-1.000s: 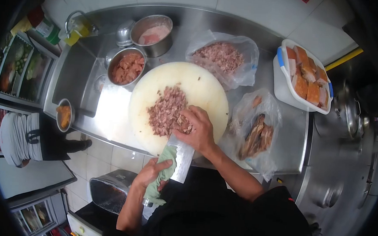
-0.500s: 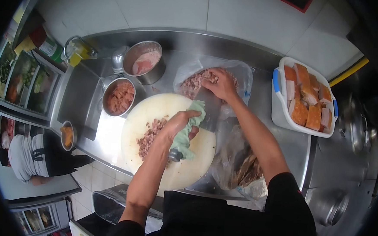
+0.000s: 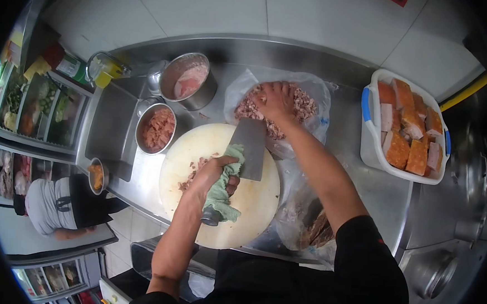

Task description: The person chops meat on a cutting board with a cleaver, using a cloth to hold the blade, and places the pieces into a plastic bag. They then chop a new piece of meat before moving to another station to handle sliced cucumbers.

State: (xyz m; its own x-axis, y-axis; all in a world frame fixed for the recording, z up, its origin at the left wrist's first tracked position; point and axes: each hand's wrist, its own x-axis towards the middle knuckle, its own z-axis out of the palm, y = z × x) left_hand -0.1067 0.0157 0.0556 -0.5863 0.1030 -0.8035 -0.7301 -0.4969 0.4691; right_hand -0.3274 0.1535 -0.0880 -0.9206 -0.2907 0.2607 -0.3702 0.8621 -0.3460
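My left hand (image 3: pixel 211 175) is wrapped round the handle of a cleaver (image 3: pixel 248 149), with a crumpled green cloth (image 3: pixel 221 201) bunched in the grip. The broad blade hangs over the far side of the round white chopping board (image 3: pixel 251 214), its tip near the bag's edge. Bits of chopped meat (image 3: pixel 188 181) lie on the board, partly behind my left wrist. Beyond the board, my right hand (image 3: pixel 277 101) rests with fingers spread on a heap of chopped meat (image 3: pixel 305 104) in an open clear plastic bag (image 3: pixel 237 85).
Two metal pots of meat, one pot (image 3: pixel 202 91) behind the other pot (image 3: pixel 153 146), stand left. At right are a white tub (image 3: pixel 388 163) of browned pork blocks and a plastic bag (image 3: pixel 295 211) of dark dried pieces. Another person (image 3: pixel 50 207) is at far left beside a small bowl (image 3: pixel 98 176).
My right hand has gone from curled fingers to spread flat on the bagged meat. The cleaver blade has turned into fuller view. Less chopped meat shows on the board.
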